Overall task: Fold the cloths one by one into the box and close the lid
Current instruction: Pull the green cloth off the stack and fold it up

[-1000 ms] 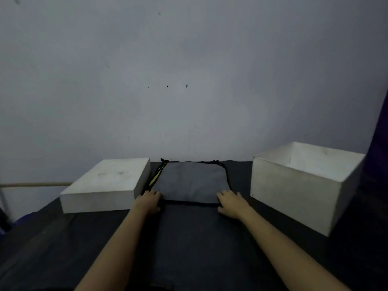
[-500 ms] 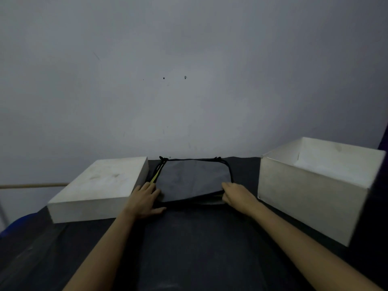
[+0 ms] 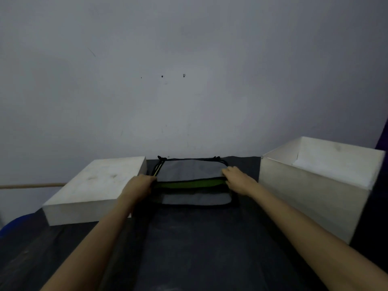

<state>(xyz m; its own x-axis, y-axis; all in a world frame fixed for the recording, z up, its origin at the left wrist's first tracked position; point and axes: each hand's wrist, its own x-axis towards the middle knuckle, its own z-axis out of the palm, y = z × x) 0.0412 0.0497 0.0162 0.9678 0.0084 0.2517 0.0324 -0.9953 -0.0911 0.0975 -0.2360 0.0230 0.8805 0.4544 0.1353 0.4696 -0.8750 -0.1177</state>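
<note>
A stack of grey cloths with black trim lies against the wall on the dark table. I grip the top grey cloth (image 3: 190, 170) at its near corners and hold its front edge lifted off the stack. My left hand (image 3: 139, 184) has the left corner, my right hand (image 3: 237, 178) the right one. Under the raised edge a green cloth layer (image 3: 189, 183) and another grey cloth (image 3: 196, 198) show. The open white box (image 3: 310, 192) stands to the right, something white lying inside it. The white lid (image 3: 98, 187) rests flat on the left.
The dark table surface (image 3: 199, 244) stretches toward me between my forearms. A grey wall stands right behind the stack. A wooden rod (image 3: 31, 185) runs along the far left, and a blue object (image 3: 12, 224) peeks out at the left table edge.
Both hands went from resting flat at the stack's front edge to gripping the top cloth's corners. Its front edge is now raised, which uncovers the green and grey layers below.
</note>
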